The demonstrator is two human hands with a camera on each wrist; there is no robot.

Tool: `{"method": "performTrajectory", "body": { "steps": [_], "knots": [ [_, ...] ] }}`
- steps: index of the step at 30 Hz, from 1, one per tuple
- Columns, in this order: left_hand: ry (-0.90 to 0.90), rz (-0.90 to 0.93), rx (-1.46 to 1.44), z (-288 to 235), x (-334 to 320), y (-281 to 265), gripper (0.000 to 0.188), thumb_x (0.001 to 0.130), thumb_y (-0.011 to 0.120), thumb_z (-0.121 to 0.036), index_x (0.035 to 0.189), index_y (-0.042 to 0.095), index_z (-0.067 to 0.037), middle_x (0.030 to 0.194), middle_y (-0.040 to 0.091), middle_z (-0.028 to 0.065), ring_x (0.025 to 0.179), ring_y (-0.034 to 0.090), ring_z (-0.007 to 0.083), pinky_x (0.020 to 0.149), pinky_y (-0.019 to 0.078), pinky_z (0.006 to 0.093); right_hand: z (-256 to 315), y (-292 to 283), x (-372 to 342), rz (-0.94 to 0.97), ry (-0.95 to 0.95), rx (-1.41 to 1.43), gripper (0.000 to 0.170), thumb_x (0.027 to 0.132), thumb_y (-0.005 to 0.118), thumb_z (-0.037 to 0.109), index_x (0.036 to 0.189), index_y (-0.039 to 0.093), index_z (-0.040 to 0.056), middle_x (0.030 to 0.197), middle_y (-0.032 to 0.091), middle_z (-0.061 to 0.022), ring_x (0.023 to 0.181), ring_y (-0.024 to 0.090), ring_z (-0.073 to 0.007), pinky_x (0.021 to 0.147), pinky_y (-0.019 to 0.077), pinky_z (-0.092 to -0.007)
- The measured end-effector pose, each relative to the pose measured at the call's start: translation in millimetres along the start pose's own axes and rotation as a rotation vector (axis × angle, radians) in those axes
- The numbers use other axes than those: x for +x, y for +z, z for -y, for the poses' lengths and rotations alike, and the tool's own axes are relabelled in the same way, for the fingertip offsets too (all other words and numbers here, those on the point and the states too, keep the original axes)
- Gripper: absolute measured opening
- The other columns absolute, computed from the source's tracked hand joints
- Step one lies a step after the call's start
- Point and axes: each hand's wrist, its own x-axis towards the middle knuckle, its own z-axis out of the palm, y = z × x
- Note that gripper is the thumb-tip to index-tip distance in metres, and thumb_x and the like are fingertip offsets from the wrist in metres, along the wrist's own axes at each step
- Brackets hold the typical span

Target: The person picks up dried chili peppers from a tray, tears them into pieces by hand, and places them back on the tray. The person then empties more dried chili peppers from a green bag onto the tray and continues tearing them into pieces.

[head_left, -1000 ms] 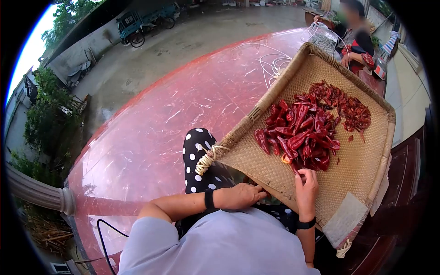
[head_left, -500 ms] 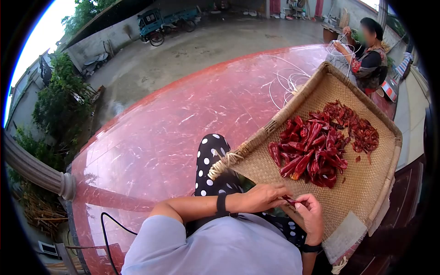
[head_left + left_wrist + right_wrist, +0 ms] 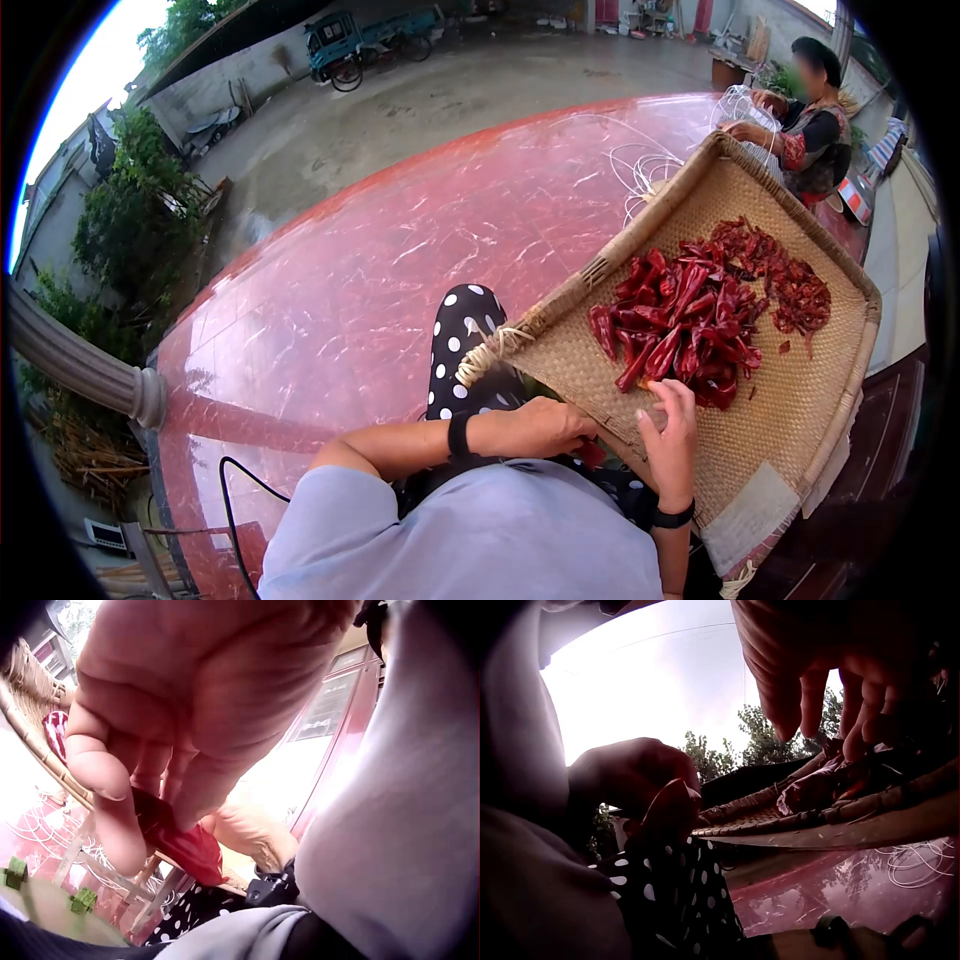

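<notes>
My left hand (image 3: 535, 428), low in front of my body by the near rim of a woven tray (image 3: 765, 425), holds a red dried chili pepper (image 3: 191, 851). Its thumb and fingers pinch one end, and the rest sticks out below them in the left wrist view. Over the tray, my right hand (image 3: 672, 445) reaches to the near edge of a heap of whole dried chilies (image 3: 690, 315). Its fingers extend down to the chilies with the thumb apart, as the right wrist view also shows. An orange bit lies at those fingertips.
A smaller pile of shrivelled chili pieces (image 3: 795, 290) lies behind the heap. The tray's corner with wound cord (image 3: 490, 355) overlaps my dotted trousers (image 3: 462, 330). Beyond sit white cord loops (image 3: 640, 175) on the red floor (image 3: 400, 260) and another person (image 3: 815, 145).
Half a second ago both hands were together at a chili over the near rim. Since then the right hand has moved forward to the heap, while the left has drawn slightly back with a chili.
</notes>
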Motion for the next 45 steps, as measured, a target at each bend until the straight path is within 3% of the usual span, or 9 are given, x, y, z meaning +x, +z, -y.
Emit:
{"method": "performTrajectory", "body": {
  "steps": [3, 6, 10, 19, 22, 28, 33, 40, 45],
  "knots": [
    [-0.094, 0.172, 0.194, 25, -2, 26, 0.021, 0.087, 0.064, -0.016, 0.103, 0.061, -0.004, 0.093, 0.066, 0.0139, 0.083, 0.067, 0.0354, 0.066, 0.0547, 0.0444, 7, 4, 8, 0.095, -0.024, -0.168, 0.044, 0.084, 0.07, 0.007, 0.126, 0.06, 0.0115, 0.134, 0.047, -0.0144, 0.119, 0.053, -0.0343, 0.099, 0.0456, -0.0432],
    [-0.038, 0.159, 0.229, 38, -2, 36, 0.02, 0.087, 0.062, -0.017, 0.099, 0.06, -0.001, 0.09, 0.067, 0.0162, 0.08, 0.068, 0.0355, 0.064, 0.0546, 0.0445, -5, 17, 12, 0.055, -0.161, -0.297, 0.045, 0.083, 0.072, 0.008, 0.126, 0.06, 0.0132, 0.134, 0.048, -0.0131, 0.105, 0.06, -0.032, 0.089, 0.0509, -0.0436],
    [0.024, 0.047, 0.274, 51, -1, 52, 0.018, 0.085, 0.059, -0.013, 0.098, 0.059, 0.0, 0.084, 0.066, 0.0168, 0.073, 0.068, 0.0351, 0.059, 0.054, 0.043, -19, 26, 14, 0.037, -0.037, -0.197, 0.05, 0.083, 0.072, 0.007, 0.13, 0.057, 0.0135, 0.134, 0.047, -0.0145, 0.106, 0.06, -0.034, 0.088, 0.0506, -0.0447],
    [-0.156, -0.006, 0.386, 69, 1, 85, 0.019, 0.088, 0.058, -0.014, 0.1, 0.061, 0.0, 0.089, 0.064, 0.0166, 0.071, 0.068, 0.0321, 0.059, 0.054, 0.0411, -17, 36, 19, -0.018, -0.029, -0.335, 0.059, 0.082, 0.075, 0.008, 0.136, 0.055, 0.0179, 0.113, 0.048, -0.0112, 0.096, 0.057, -0.0283, 0.084, 0.0497, -0.0405],
    [-0.164, 0.185, 0.449, 57, -2, 70, 0.021, 0.089, 0.058, -0.016, 0.104, 0.062, -0.002, 0.094, 0.064, 0.0169, 0.078, 0.068, 0.0329, 0.064, 0.0546, 0.0434, -18, 41, 20, -0.057, -0.005, -0.304, 0.059, 0.08, 0.077, 0.012, 0.135, 0.056, 0.02, 0.115, 0.048, -0.0114, 0.097, 0.059, -0.0289, 0.083, 0.0511, -0.0422],
    [-0.019, 0.35, 0.043, 22, 13, 13, 0.027, 0.09, 0.058, -0.016, 0.115, 0.062, -0.006, 0.098, 0.067, 0.0163, 0.088, 0.067, 0.0354, 0.074, 0.0541, 0.0446, -8, 43, 25, -0.136, -0.152, -0.439, 0.059, 0.078, 0.079, 0.014, 0.132, 0.057, 0.0204, 0.14, 0.043, -0.0152, 0.106, 0.061, -0.0322, 0.083, 0.0537, -0.0434],
    [0.039, -0.069, -0.056, 4, 43, -13, 0.02, 0.084, 0.064, -0.011, 0.103, 0.063, -0.004, 0.088, 0.066, 0.0195, 0.085, 0.066, 0.0387, 0.069, 0.0514, 0.0484, -16, 44, 26, -0.127, -0.073, -0.374, 0.055, 0.08, 0.074, 0.009, 0.131, 0.056, 0.0169, 0.141, 0.044, -0.0176, 0.118, 0.056, -0.0391, 0.089, 0.0524, -0.0459],
    [-0.103, -0.098, -0.007, 20, 66, -9, 0.024, 0.092, 0.06, -0.017, 0.114, 0.064, -0.008, 0.085, 0.068, 0.0174, 0.078, 0.066, 0.0377, 0.068, 0.0518, 0.0473, -37, 42, 20, -0.258, 0.052, -0.152, 0.06, 0.08, 0.064, -0.002, 0.137, 0.048, 0.0103, 0.132, 0.048, -0.0192, 0.114, 0.057, -0.0408, 0.094, 0.0502, -0.0458],
    [-0.1, -0.156, -0.056, 38, 74, 9, 0.02, 0.09, 0.06, -0.017, 0.106, 0.066, -0.005, 0.103, 0.063, 0.0172, 0.095, 0.064, 0.0353, 0.078, 0.0515, 0.0451, -34, 47, 19, -0.253, -0.034, -0.407, 0.059, 0.078, 0.067, 0.0, 0.133, 0.05, 0.0108, 0.138, 0.042, -0.024, 0.112, 0.058, -0.043, 0.09, 0.0516, -0.047]
  ]
}}
